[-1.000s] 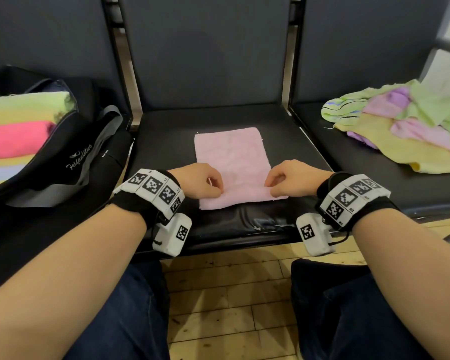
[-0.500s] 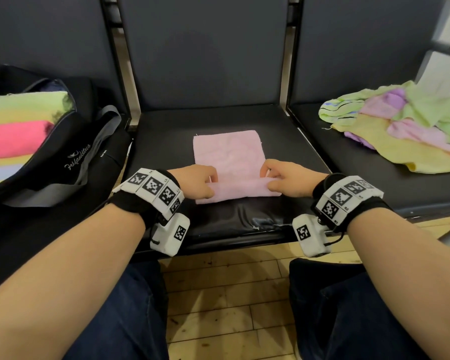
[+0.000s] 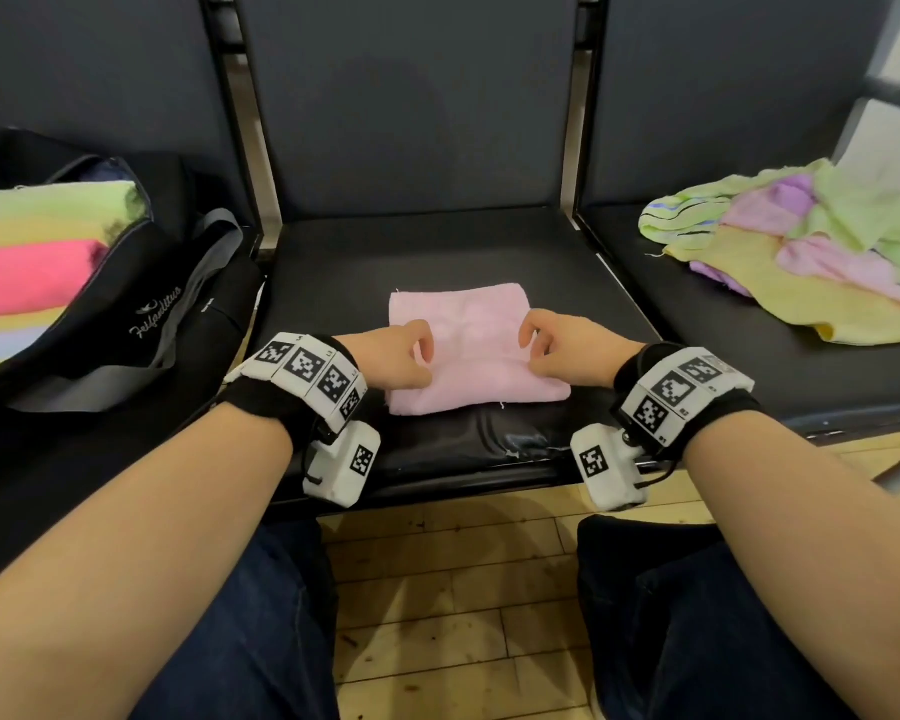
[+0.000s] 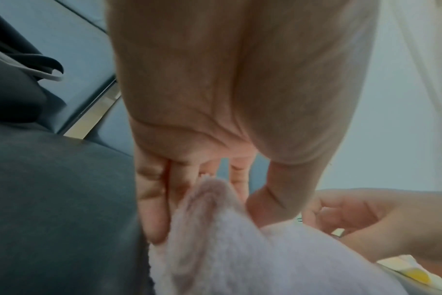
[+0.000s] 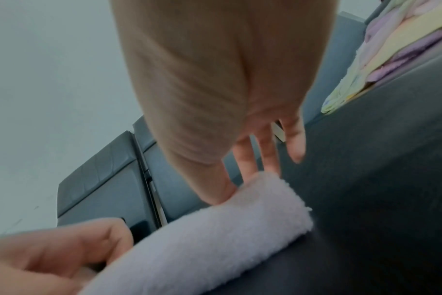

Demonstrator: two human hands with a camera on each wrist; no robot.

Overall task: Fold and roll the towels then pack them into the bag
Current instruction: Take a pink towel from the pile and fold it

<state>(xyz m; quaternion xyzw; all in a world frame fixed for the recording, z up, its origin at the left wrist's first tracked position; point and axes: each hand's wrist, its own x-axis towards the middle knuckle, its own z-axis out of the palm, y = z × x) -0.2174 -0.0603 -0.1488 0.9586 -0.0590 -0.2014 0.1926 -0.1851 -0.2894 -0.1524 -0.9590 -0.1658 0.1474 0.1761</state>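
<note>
A pink towel (image 3: 468, 319) lies on the middle black seat (image 3: 437, 241), its near part rolled into a thick roll (image 3: 481, 389). My left hand (image 3: 419, 353) holds the roll's left end, thumb in front and fingers behind it. In the left wrist view the roll's end (image 4: 240, 249) sits between that hand's thumb (image 4: 267, 207) and fingers (image 4: 154, 219). My right hand (image 3: 539, 348) holds the right end; in the right wrist view its thumb (image 5: 217, 195) presses on the roll (image 5: 215, 239) and its fingers reach down behind it.
A black bag (image 3: 126, 314) stands open on the left seat with several rolled towels (image 3: 32, 252) inside. A loose pile of green, yellow, pink and purple towels (image 3: 801, 252) lies on the right seat. Wooden floor and my knees are below.
The towel's near edge has been rolled away from me: flat a second ago, a thin roll half a second ago, thicker now. Both hands moved forward with it.
</note>
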